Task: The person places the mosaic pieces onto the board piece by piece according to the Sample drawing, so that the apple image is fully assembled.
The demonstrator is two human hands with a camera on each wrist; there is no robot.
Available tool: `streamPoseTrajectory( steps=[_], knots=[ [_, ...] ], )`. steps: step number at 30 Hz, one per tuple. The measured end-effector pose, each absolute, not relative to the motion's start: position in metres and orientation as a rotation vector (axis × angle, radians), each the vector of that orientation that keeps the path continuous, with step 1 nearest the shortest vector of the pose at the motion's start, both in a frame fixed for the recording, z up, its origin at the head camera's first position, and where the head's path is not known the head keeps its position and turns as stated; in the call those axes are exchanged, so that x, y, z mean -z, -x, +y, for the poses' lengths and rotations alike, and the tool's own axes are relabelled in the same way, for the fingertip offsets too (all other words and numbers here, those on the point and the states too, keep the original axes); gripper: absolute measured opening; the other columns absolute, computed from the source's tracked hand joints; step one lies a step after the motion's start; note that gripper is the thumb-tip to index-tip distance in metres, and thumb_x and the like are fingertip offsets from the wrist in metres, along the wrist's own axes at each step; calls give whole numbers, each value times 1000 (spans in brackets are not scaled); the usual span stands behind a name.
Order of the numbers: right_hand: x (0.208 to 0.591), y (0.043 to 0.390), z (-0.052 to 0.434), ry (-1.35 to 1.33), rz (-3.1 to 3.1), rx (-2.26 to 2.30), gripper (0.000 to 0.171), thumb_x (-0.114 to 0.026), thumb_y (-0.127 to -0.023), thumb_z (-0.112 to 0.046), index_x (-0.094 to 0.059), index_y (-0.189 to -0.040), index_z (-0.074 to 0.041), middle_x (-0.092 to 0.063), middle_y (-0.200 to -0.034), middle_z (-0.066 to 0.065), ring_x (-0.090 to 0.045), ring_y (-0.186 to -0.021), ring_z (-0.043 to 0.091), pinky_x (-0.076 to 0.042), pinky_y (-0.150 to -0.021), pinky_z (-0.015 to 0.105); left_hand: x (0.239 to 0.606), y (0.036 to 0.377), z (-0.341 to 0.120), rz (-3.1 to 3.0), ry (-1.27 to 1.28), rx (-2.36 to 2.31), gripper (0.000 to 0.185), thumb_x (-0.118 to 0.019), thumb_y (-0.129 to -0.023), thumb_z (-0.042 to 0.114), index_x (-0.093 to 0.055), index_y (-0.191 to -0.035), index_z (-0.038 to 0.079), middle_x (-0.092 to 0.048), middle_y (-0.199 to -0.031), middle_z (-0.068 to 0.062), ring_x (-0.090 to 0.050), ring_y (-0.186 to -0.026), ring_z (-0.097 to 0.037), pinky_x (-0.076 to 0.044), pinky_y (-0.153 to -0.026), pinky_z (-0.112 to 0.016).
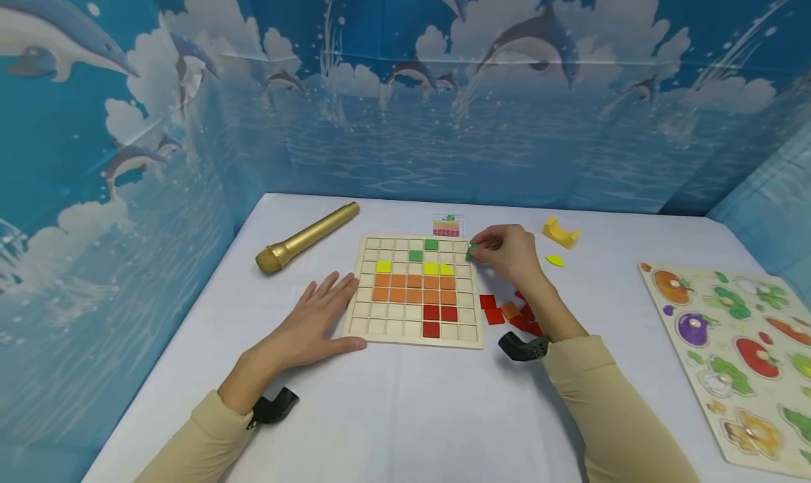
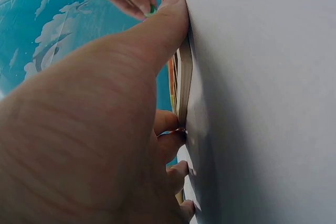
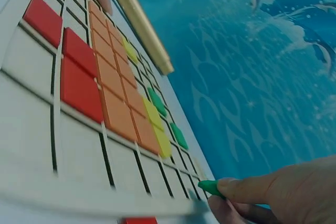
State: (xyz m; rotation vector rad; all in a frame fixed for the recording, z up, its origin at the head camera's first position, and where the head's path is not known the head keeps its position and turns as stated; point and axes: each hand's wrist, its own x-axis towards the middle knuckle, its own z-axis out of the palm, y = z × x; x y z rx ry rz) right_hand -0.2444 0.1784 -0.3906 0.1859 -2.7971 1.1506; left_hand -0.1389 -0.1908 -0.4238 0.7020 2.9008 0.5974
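A wooden grid board (image 1: 370, 328) lies at the table's middle, partly filled with green, yellow, orange and red tiles (image 1: 414, 288). My right hand (image 1: 507, 252) pinches a small green tile (image 1: 470, 252) at the board's right edge, near the upper rows; the green tile (image 3: 210, 187) shows between fingertips in the right wrist view. My left hand (image 1: 319, 314) lies flat on the table with straight fingers, its thumb (image 2: 168, 30) along the board's edge (image 2: 184, 77). Loose red and orange tiles (image 1: 500, 311) lie right of the board, partly hidden by my right forearm.
A gold microphone (image 1: 307, 237) lies left of the board. A small pattern card (image 1: 447, 225) stands behind it. A yellow block (image 1: 560, 231) and a yellow-green piece (image 1: 555, 260) lie at the back right. A fruit puzzle board (image 1: 735, 356) sits at the right. Blue dolphin backdrop walls surround the table.
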Motion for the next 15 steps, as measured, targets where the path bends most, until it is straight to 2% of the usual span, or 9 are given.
streamPoseTrajectory(
  steps=[4,7,12,15],
  knots=[
    [392,252,157,-181,-2759,-1210,19,-77,-97,-15,-80,-112,-3,-78,-100,16,-73,-94,31,-55,-75,34,423,140,-189,2902,-698,-584,107,-70,-92,66,-23,-169,9,-20,-177,-7,-7,-165,-34,-6,-132,-61],
    [392,255,141,-225,-2715,-1258,18,-74,-99,-12,-80,-113,-1,-78,-105,18,-74,-99,34,-58,-84,42,423,140,-190,2901,-699,-585,106,-71,-92,65,-23,-168,9,-20,-177,-7,-7,-165,-34,-6,-132,-61],
    [394,261,117,-328,-2663,-1298,16,-72,-100,-6,-79,-112,2,-78,-109,21,-74,-99,37,-48,-105,53,423,138,-190,2901,-698,-597,107,-72,-92,64,-24,-168,8,-21,-177,-8,-8,-165,-35,-6,-132,-62],
    [400,266,108,-355,-2668,-1281,15,-73,-99,-6,-80,-111,1,-78,-106,20,-73,-99,35,-49,-105,52,424,138,-190,2904,-702,-592,107,-72,-91,64,-23,-168,8,-21,-177,-9,-8,-165,-35,-7,-132,-62]
  ],
)
